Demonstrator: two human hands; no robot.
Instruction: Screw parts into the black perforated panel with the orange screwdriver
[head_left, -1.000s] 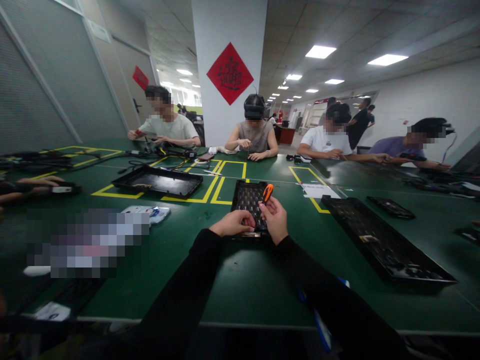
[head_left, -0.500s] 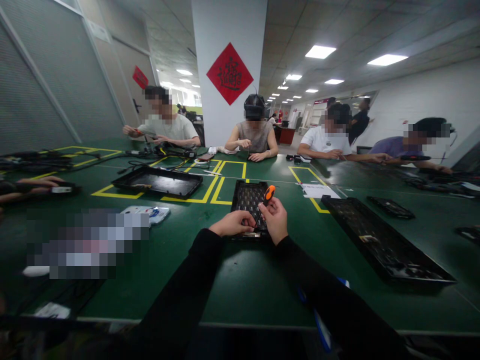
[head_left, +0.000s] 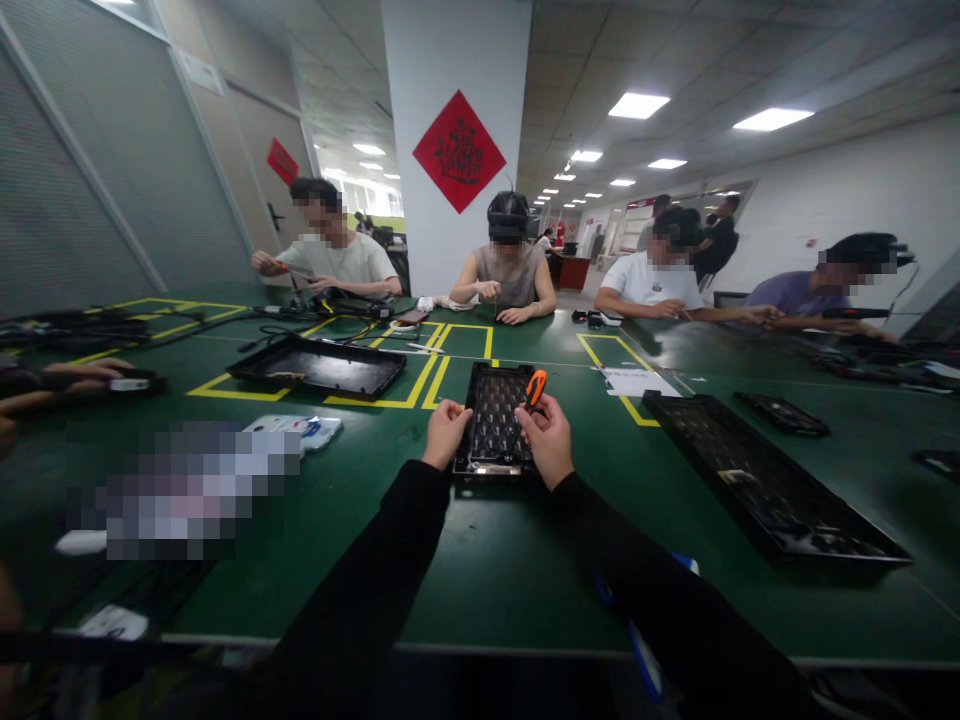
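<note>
A small black plastic casing with rows of raised, shiny studs lies on the table in front of me. My left hand pinches its left rim, fingertips at the edge. In my right hand is a screwdriver with an orange and black handle, held tilted over the casing's right side. Its shaft is mostly hidden by my fingers, and I cannot tell if the tip touches anything. Near me, a light metallic strip runs along the casing's near edge.
A long black tray lies to the right, with a smaller black part beyond it. Another black tray sits at the left. Cables and a paper sheet lie on the green table. Several people work around it.
My left hand has drawn back from the casing's near middle to its left rim, uncovering the studs. My right hand stays nearly in place with the screwdriver.
</note>
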